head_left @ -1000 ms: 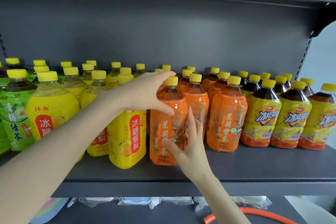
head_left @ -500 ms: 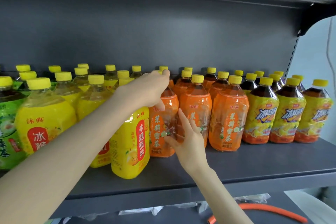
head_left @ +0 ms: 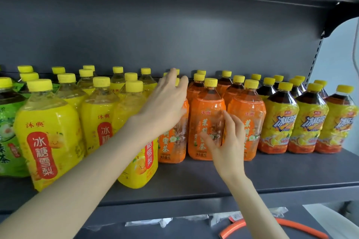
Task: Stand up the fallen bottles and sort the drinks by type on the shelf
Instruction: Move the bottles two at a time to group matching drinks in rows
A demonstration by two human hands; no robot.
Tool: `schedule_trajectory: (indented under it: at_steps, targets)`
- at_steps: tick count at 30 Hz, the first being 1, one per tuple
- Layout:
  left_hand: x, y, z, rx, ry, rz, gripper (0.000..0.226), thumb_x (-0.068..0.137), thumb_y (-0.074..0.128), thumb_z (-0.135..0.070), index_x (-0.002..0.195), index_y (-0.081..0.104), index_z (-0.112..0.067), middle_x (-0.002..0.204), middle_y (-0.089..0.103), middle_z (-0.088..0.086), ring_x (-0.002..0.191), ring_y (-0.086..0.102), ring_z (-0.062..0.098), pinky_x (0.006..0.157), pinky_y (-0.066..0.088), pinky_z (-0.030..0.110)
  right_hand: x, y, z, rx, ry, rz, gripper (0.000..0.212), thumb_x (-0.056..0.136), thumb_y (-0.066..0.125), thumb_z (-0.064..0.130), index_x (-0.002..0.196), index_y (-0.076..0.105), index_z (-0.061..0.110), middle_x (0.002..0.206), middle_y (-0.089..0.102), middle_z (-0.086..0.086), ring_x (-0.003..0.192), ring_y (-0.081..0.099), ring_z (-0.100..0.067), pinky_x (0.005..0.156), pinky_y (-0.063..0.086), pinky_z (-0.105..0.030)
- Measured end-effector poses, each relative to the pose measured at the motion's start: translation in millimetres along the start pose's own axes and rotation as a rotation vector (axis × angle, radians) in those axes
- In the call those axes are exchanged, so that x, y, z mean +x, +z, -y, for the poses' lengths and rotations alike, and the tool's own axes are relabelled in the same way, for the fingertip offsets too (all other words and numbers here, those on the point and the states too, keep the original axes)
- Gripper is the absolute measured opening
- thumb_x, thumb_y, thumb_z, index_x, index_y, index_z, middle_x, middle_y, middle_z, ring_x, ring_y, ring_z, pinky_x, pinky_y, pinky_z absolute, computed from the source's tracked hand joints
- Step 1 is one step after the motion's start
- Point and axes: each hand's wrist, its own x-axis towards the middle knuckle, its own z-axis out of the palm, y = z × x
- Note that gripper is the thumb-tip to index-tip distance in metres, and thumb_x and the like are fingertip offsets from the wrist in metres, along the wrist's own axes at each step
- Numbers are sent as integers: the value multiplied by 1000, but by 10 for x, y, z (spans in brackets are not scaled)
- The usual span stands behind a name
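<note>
Yellow-capped bottles [head_left: 206, 106] stand upright on the dark shelf [head_left: 194, 178] — green, yellow, orange, then dark-tea groups, apparently sorted

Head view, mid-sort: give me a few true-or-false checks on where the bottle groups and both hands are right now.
1. The orange bottles stand between the yellow bottles and the iced-tea bottles. True.
2. The green bottles stand at the far right. False: they are at the far left.
3. The right hand grips a cap. False: its fingers touch an orange bottle's label.
4. The left hand is at the leftmost front orange bottle. True.
5. A bottle lies on its side on the shelf. False: all that show stand upright.
</note>
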Motion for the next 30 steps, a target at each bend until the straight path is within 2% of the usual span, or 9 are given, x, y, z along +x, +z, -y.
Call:
schedule_trajectory:
  at_steps: [3,10,15,18,20,22,25,27,30]
  targets:
    - [-110,161,-208,-213,-27,-139,62,92,57,-33,145,31,-11,149,30,6,137,31,19,107,33,27,16,-34,-40,51,77,151,90,82,74,32,151,16,24,146,34,-4,129,38,-17,98,35,-21]
    - [364,247,-420,-251,-162,46,90,84,56,-58,146,21,-2,150,30,14,137,31,26,106,33,34,14,-71,-119,-27,138,338,99,86,69,36,152,-4,26,149,40,-2,119,56,-24,95,48,-37]
    - [536,406,-606,-410,-269,68,77,90,55,-49,140,24,0,133,51,17,115,53,27,85,45,33,-16,-201,-264,85,151,416,89,89,67,23,152,5,29,150,38,3,131,45,-16,101,36,-21]
    - [553,516,-628,-427,-330,0,57,90,57,-45,121,34,-3,112,55,12,102,55,26,69,40,30,14,-250,-322,59,133,431,82,90,66,24,152,12,26,135,53,0,101,52,-3,88,37,-12]
    - [591,511,-634,-361,-337,-17,56,91,54,-45,121,35,-2,108,54,12,100,55,27,68,37,29,53,-263,-327,65,131,417,79,90,66,26,152,17,26,135,54,1,98,51,-1,88,40,-15]
    - [636,477,-647,-329,-344,-13,64,93,48,-47,132,32,2,106,55,11,101,56,26,69,38,27,97,-275,-313,52,115,405,78,90,66,31,152,19,24,138,52,2,109,57,-9,93,45,-22]
    - [669,468,-659,-373,-365,2,63,98,38,-44,139,29,3,86,52,-1,76,54,13,58,37,15,172,-306,-299,5,59,399,75,90,64,36,151,23,22,136,56,0,114,60,-17,96,48,-30]
    - [665,479,-639,-371,-350,-19,57,99,35,-42,134,33,3,71,47,-5,59,46,6,45,36,18,217,-333,-302,15,45,403,73,89,65,38,150,28,21,130,60,0,109,62,-16,94,50,-30]
    - [605,454,-606,-270,-314,-20,53,99,33,-44,127,37,1,64,46,-3,52,46,7,41,28,20,219,-369,-304,76,59,436,71,85,69,40,145,35,23,131,57,5,112,59,-14,93,50,-28]
